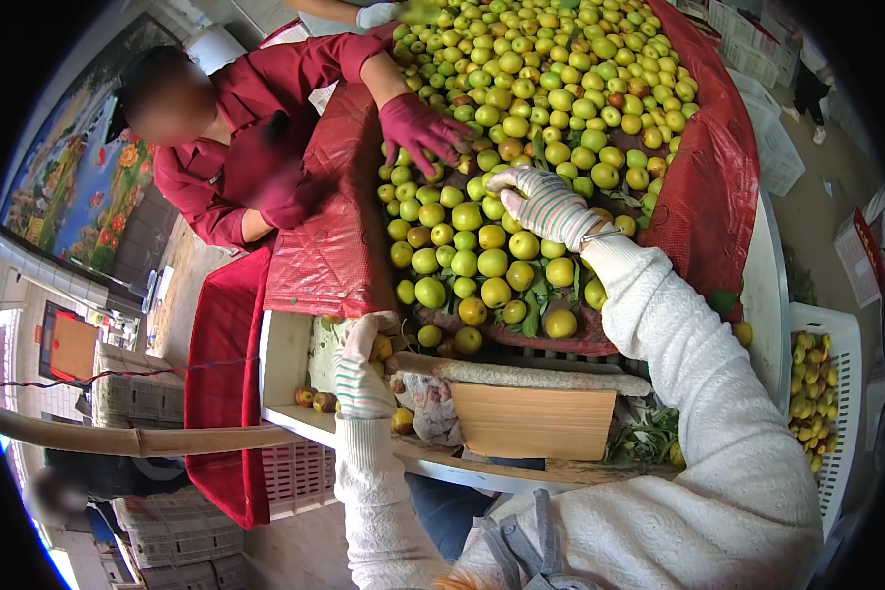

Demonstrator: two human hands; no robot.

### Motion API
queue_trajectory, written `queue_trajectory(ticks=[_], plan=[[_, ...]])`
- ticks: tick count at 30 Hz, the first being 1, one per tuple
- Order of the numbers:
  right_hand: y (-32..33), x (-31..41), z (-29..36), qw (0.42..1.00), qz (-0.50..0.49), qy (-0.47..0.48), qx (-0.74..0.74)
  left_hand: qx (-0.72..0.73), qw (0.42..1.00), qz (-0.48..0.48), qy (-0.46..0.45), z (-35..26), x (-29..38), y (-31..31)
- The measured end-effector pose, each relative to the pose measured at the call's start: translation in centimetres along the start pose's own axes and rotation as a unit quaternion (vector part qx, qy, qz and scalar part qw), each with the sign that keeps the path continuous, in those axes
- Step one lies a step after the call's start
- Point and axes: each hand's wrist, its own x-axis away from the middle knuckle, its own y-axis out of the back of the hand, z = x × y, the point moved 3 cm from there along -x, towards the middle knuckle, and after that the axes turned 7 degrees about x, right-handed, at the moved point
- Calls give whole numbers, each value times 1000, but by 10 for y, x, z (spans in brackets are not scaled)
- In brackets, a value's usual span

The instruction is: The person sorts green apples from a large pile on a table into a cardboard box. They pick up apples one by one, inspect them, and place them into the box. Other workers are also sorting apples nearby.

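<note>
Round yellow-green fruits that look like jujubes (466, 216), some with brown patches, are heaped on a sloping table lined with a red quilted cover (332, 258). My right hand (546, 203), in a white glove with colored stripes, reaches over the heap with bent fingers among the fruits. Whether it grips one is hidden. My left hand (361, 372), in a matching glove, is at the table's near left corner. Its fingers curl around a brownish-yellow jujube (381, 347). Just right of it lies a cloth-wrapped bar (516, 371) above a cardboard piece (535, 422).
Across the left side, a co-worker's pink-gloved hand (420, 133) rests over the heap. Another gloved hand (377, 15) is at the far end. A white crate of fruit (826, 317) stands at right. A bamboo pole (140, 441) and red padded cloth (225, 383) are at left.
</note>
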Motion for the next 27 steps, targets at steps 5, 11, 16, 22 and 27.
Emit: queue_trajectory(ticks=[5,11,16,22,27], plan=[[-8,-2,8,1000,-5,21,-13,-392,894,53,-211,8,-33,-28],[-12,7,18,999,31,34,20,-642,741,51,-190,9,-47,-66],[-15,10,22,998,26,48,18,-763,600,167,-171,10,-53,-114],[-21,17,36,993,67,88,36,-729,642,143,-189,32,-40,-98],[-49,22,57,940,179,89,276,-754,609,179,-169,33,-39,-99]])
